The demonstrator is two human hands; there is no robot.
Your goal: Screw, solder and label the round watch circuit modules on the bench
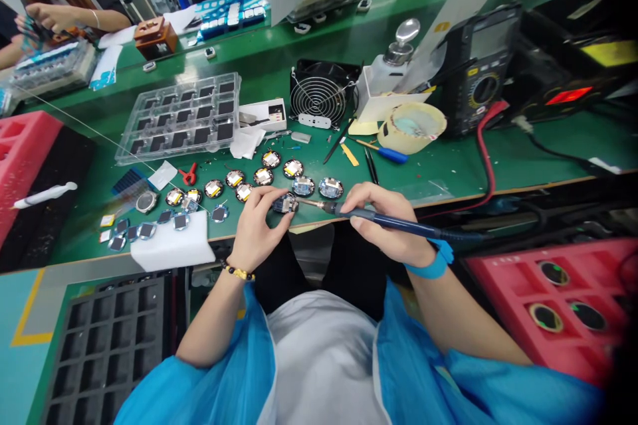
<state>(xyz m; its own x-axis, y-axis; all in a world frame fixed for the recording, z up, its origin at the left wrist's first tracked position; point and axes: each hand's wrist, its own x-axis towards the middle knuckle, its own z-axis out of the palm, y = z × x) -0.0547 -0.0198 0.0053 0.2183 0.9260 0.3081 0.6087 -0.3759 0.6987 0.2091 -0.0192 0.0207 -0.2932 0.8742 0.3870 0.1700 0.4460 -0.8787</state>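
My left hand is closed at the bench's front edge, thumb and fingers round a small round circuit board. In my right hand is a soldering iron with a dark blue handle, held like a pen. Its metal tip points left and reaches the board; whether it touches cannot be made out. Two round boards with blue parts, one of them a blue circuit board, lie just beyond the iron. Several round boards with yellow and white parts, such as this round module, lie behind my left hand.
A clear compartment tray, a black fan, a tape roll and a multimeter stand farther back. Small square modules lie around white foam. A red tray sits at lower right, a black tray at lower left. Co-workers sit opposite.
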